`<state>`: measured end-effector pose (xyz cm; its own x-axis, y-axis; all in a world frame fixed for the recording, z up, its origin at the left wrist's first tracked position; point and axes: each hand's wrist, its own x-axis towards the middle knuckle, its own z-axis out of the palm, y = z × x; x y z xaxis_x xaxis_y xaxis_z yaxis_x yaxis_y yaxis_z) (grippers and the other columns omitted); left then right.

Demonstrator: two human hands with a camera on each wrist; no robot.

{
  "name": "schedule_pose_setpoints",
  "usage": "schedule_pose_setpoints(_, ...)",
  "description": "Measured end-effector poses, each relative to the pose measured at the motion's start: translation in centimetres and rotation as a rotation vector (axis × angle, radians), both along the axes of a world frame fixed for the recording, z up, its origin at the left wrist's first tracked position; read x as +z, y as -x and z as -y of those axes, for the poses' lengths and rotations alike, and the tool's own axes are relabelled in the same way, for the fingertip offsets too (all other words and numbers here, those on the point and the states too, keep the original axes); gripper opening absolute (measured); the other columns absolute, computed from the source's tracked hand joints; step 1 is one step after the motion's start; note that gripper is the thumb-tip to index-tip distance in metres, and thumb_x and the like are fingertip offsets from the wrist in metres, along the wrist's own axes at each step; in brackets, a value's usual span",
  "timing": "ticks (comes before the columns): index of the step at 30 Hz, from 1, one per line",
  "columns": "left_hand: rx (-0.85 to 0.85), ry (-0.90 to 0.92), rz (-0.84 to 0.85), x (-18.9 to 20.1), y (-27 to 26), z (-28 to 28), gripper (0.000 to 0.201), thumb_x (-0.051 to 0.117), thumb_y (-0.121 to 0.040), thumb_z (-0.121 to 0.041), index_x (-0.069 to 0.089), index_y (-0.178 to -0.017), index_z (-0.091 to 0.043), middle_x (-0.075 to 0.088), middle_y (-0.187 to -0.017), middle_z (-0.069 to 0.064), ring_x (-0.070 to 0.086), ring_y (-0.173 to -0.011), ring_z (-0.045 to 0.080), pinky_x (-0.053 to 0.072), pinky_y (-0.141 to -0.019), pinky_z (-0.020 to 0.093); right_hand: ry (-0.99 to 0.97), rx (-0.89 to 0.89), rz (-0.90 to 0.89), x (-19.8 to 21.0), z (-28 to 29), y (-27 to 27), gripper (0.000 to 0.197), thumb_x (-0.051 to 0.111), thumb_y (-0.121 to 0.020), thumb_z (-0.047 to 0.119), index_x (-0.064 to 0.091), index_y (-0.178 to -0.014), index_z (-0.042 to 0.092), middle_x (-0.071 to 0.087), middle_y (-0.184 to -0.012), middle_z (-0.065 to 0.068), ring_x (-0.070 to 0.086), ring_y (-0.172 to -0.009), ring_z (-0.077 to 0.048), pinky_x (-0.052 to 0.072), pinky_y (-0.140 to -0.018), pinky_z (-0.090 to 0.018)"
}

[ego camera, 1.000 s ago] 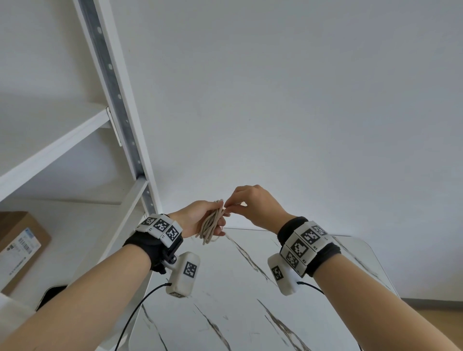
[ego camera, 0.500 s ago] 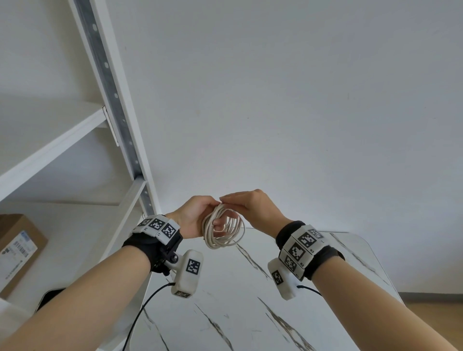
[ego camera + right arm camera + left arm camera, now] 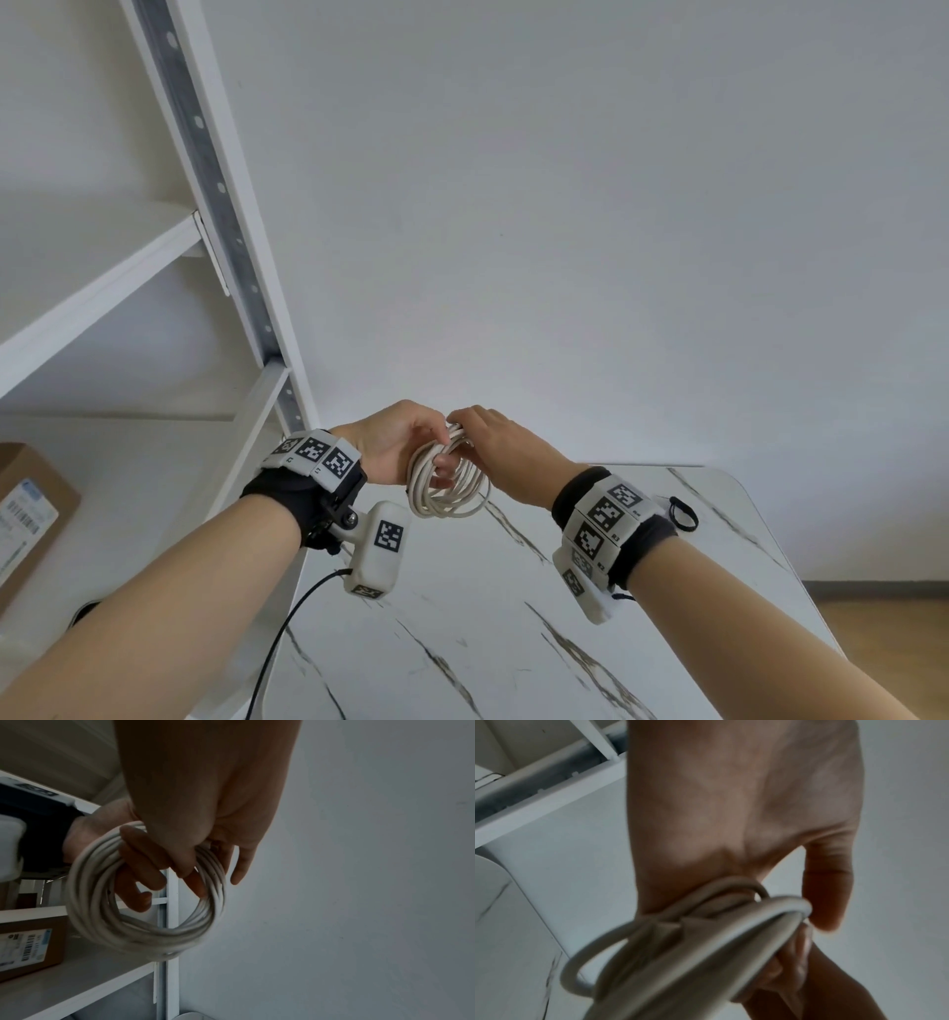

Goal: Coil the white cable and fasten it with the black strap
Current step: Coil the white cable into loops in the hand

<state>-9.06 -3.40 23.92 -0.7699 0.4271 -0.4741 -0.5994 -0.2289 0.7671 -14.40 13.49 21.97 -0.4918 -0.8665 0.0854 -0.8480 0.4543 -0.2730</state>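
I've got the white cable [image 3: 448,480] wound into a round coil, held up in the air over the far end of the marble table [image 3: 513,616] w/ both hands — left hand [image 3: 390,447] fingers curled thru the loops, right hand [image 3: 493,442] pinching the top of the bundle. Black strap [image 3: 682,513] lies on the table just behind my right wrist — untouched, well apart from the coil.
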Motion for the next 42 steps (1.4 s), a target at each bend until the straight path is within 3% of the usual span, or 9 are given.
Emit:
schedule_pose_setpoints(6,-0.018,0.081,-0.062,-1.1,0.9,0.8,0.023,0.053,-0.08,-0.012,0.059,-0.098,0.002,0.059,-0.075,0.009,0.059,-0.071,0.017,0.046,-0.078,0.032,-0.045,-0.081,-0.004,-0.2,-0.6,0.3,0.023,0.035,-0.1,0.019,0.047,-0.11,0.002,0.057,-0.107,-0.015,0.053,-0.094,-0.031,0.045,-0.08,-0.042)
schedule_pose_setpoints(9,0.014,0.156,-0.117,-1.8,1.3,1.0,0.031,0.057,-0.087,-0.02,0.063,-0.104,0.005,0.065,-0.085,0.01,0.065,-0.075,0.016,0.05,-0.076,0.03,-0.043,-0.154,0.037,-0.7,-1.3,0.6,0.023,0.034,-0.101,0.022,0.046,-0.105,0.003,0.057,-0.104,-0.015,0.049,-0.087,-0.026,0.042,-0.075,-0.037)
schedule_pose_setpoints(14,0.082,0.189,-0.127,-2.8,1.7,0.1,0.025,0.054,-0.094,-0.025,0.065,-0.092,-0.003,0.061,-0.076,0.006,0.062,-0.067,0.014,0.047,-0.072,0.029,-0.045,-0.248,0.082,-1.6,-2.0,1.0,0.025,0.032,-0.101,0.025,0.045,-0.102,0.004,0.055,-0.096,-0.013,0.04,-0.079,-0.022,0.036,-0.068,-0.032)
schedule_pose_setpoints(20,0.194,0.087,-0.093,-4.2,3.6,-1.7,0.032,0.049,-0.096,-0.019,0.063,-0.119,-0.001,0.057,-0.073,0.004,0.051,-0.061,0.011,0.044,-0.067,0.025,-0.008,-0.365,0.201,-2.6,-3.2,1.4,0.014,0.035,-0.1,0.024,0.04,-0.093,0.012,0.043,-0.087,-0.003,0.039,-0.076,-0.022,0.03,-0.067,-0.03)
schedule_pose_setpoints(23,0.172,0.083,-0.043,-4.6,4.5,-3.0,0.024,0.049,-0.095,-0.02,0.066,-0.1,-0.003,0.054,-0.07,0.004,0.048,-0.058,0.012,0.042,-0.064,0.025,0.001,-0.393,0.227,-3.1,-4.3,1.8,0.015,0.037,-0.1,0.024,0.033,-0.089,0.015,0.045,-0.086,-0.004,0.039,-0.075,-0.023,0.03,-0.066,-0.03)
schedule_pose_setpoints(26,0.133,0.094,0.025,-5.2,5.4,-4.3,0.022,0.049,-0.095,-0.022,0.061,-0.085,-0.006,0.05,-0.07,0.005,0.045,-0.058,0.014,0.039,-0.065,0.027,-0.016,-0.414,0.242,-3.7,-5.4,2.4,0.014,0.037,-0.1,0.024,0.035,-0.09,0.014,0.045,-0.086,-0.004,0.04,-0.075,-0.023,0.03,-0.065,-0.03)
schedule_pose_setpoints(31,0.154,0.161,-0.007,-6.3,7.3,-7.1,0.028,0.045,-0.096,-0.017,0.066,-0.109,-0.005,0.051,-0.066,0.002,0.045,-0.055,0.009,0.035,-0.06,0.023,0.014,-0.452,0.297,-5.4,-7.9,4.3,0.017,0.042,-0.098,0.028,0.043,-0.094,0.011,0.048,-0.084,-0.003,0.044,-0.073,-0.024,0.034,-0.065,-0.033)
schedule_pose_setpoints(36,0.193,0.189,-0.011,-8.0,9.7,-10.2,0.027,0.049,-0.094,-0.016,0.069,-0.107,-0.004,0.049,-0.068,0.004,0.043,-0.058,0.01,0.033,-0.06,0.023,0.044,-0.487,0.331,-6.6,-10.8,6.9,0.025,0.048,-0.094,0.032,0.048,-0.107,0.01,0.052,-0.087,0.002,0.048,-0.076,-0.021,0.037,-0.066,-0.032)
schedule_pose_setpoints(42,0.152,0.169,0.056,-10.7,13.8,-14.2,0.031,0.048,-0.094,-0.017,0.066,-0.115,-0.004,0.052,-0.062,0.001,0.046,-0.051,0.007,0.036,-0.052,0.018,0.043,-0.555,0.422,-9.1,-16.0,10.8,0.048,0.06,-0.087,0.037,0.042,-0.124,0.012,0.059,-0.12,-0.007,0.055,-0.097,-0.022,0.04,-0.076,-0.03)
